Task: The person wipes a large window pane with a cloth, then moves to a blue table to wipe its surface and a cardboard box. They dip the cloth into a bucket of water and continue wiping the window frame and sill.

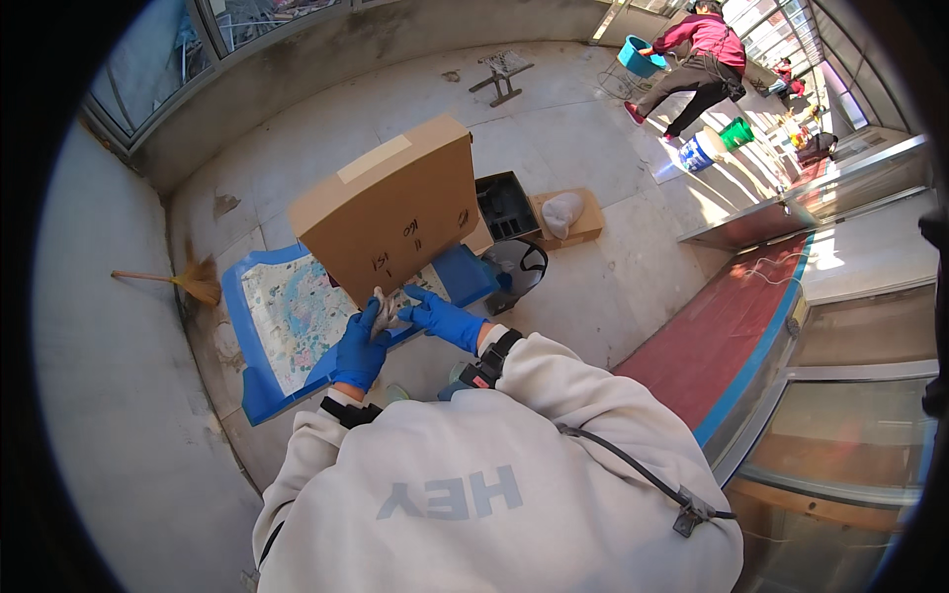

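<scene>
Both my hands wear blue gloves and are in front of me, over a low surface. My left hand grips a crumpled, pale grey-white piece, perhaps cloth, between thumb and fingers. Close by on the right is my right hand, its fingers spread towards that piece; whether they touch it I cannot tell. Just beyond the hands a large cardboard box stands tilted, with handwritten marks on its side. Beneath it lies a floral-patterned sheet with a blue border.
A black compartmented tray, a cardboard piece with a white bundle and a dark-rimmed clear container are right of the box. A broom leans left. Farther off are a folding stool, buckets and a person holding a teal tub.
</scene>
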Available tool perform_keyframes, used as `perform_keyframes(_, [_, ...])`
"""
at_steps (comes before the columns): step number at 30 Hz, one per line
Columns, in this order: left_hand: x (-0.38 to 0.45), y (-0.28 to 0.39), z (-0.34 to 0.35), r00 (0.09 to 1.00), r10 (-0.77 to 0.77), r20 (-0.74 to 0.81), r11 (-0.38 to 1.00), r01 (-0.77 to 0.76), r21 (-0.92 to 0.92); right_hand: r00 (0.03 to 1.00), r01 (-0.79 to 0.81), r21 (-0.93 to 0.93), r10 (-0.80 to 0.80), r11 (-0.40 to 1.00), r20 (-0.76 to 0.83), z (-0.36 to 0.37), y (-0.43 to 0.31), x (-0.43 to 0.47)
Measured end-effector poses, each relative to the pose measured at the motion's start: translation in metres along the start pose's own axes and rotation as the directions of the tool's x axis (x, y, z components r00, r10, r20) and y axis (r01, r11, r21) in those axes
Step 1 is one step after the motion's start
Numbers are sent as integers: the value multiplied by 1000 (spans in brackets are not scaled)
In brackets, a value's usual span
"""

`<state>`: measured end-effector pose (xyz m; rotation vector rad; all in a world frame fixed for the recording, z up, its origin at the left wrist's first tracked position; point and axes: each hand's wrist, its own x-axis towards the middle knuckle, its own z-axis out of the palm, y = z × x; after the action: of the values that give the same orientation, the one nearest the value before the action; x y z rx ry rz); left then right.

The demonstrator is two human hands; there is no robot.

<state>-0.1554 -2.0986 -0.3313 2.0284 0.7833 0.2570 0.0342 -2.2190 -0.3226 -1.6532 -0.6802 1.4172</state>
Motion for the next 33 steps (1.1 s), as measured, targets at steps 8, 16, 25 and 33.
perform_keyframes(8, [11,47,30,951,34,306,765,172,-621,958,236,372,-152,898,-241,-3,-2,10])
perform_keyframes(16, [-21,-24,4,983,-181,-27,944,166,-284,926,301,-558,-376,774,-23,15,49,35])
perform_keyframes(25, [-58,-81,4,975,-216,-57,941,192,-278,958,222,-757,-282,614,52,6,62,35])
perform_keyframes(33, [-54,-60,2,996,-4,-87,963,27,267,913,12,-461,-197,888,-357,-92,113,32])
